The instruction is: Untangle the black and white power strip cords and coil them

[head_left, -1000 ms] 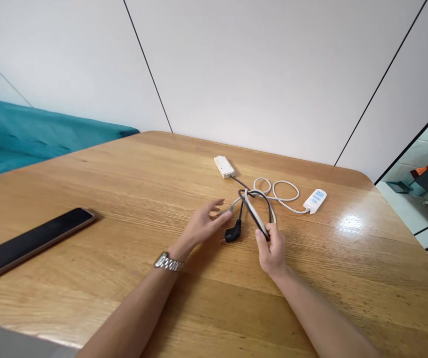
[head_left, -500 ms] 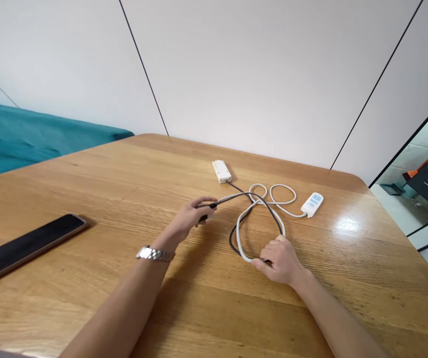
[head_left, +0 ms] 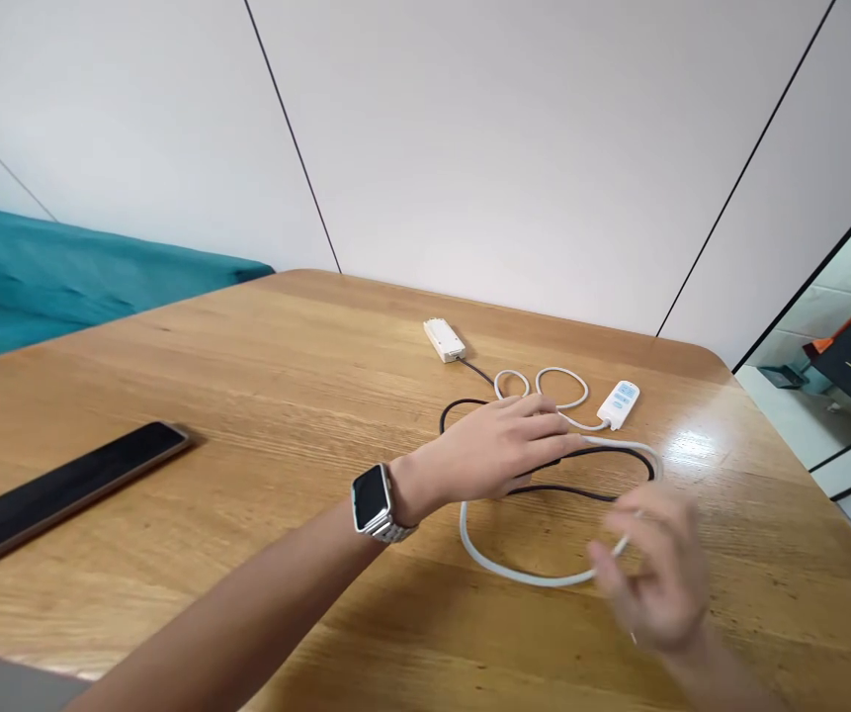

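My left hand (head_left: 503,450), with a watch on its wrist, reaches right across the wooden table (head_left: 247,396). Its fingers lie together, closed over a black cable (head_left: 618,453) that loops out past the fingertips and back under the palm. My right hand (head_left: 654,578) is blurred by motion near the table's right front. It pinches a white cable (head_left: 514,574), which curves in a wide loop on the table up into its fingers. Further back, the black cable runs to a white adapter box (head_left: 444,339), and the white cable coils toward a white switch controller (head_left: 620,403).
A dark phone (head_left: 61,485) lies flat at the table's left. A teal sofa (head_left: 61,282) stands behind the left edge. White wall panels rise behind the table. The rounded right corner of the table drops to a floor area with dark objects.
My left hand has swung right across the table, carrying the black cable end. My right hand has pulled back and to the right with the white cable. The loop lies wider and flatter.
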Demonstrator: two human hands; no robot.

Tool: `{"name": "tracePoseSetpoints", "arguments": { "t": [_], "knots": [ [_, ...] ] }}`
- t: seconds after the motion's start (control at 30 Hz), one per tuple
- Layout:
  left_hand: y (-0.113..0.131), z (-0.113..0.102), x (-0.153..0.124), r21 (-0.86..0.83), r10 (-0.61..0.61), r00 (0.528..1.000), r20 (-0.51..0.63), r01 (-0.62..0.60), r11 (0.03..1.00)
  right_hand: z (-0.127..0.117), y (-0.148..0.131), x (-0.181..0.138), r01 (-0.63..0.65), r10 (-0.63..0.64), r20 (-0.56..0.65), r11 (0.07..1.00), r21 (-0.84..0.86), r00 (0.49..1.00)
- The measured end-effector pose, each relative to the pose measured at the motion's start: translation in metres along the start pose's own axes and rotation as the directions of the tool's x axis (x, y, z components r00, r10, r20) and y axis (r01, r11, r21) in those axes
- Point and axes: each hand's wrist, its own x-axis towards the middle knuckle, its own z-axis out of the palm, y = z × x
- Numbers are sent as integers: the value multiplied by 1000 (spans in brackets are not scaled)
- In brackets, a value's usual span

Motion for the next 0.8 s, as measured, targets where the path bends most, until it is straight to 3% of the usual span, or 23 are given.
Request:
{"name": "tracePoseSetpoints", "arguments": {
  "t": [0.03, 0.1, 0.2, 0.27, 0.43, 0.53, 0.67, 0.8],
  "knots": [
    [1, 2, 2, -12, 36, 999, -11, -36, 999, -15, 13, -2, -129, 126, -51, 990, -55, 991],
    [-1, 8, 7, -69, 93, 994, -51, -96, 993, -30, 43, -7, -403, 404, 33, 915, -37, 914],
    [-6, 24, 7, -199, 86, 991, -106, -106, 974, -30, 78, -21, -738, 711, 214, 669, 88, 670],
    [-10, 39, 1, -297, -3, 992, -123, -34, 954, -24, 89, -29, -828, 794, 235, 538, 159, 561],
    [-9, 80, -26, -515, -255, 965, -56, 191, 836, -10, 84, -44, -841, 864, 133, 419, 343, 485],
    [-1, 95, -38, -565, -351, 936, 1, 290, 772, -2, 78, -42, -812, 922, -15, 348, 468, 387],
    [4, 109, -45, -484, -459, 885, 78, 437, 759, -3, 72, -28, -706, 951, -108, 287, 647, 288],
    [1, 118, -43, -335, -395, 904, 164, 428, 839, -17, 64, -13, -622, 957, -85, 246, 743, 277]
  ]
}}
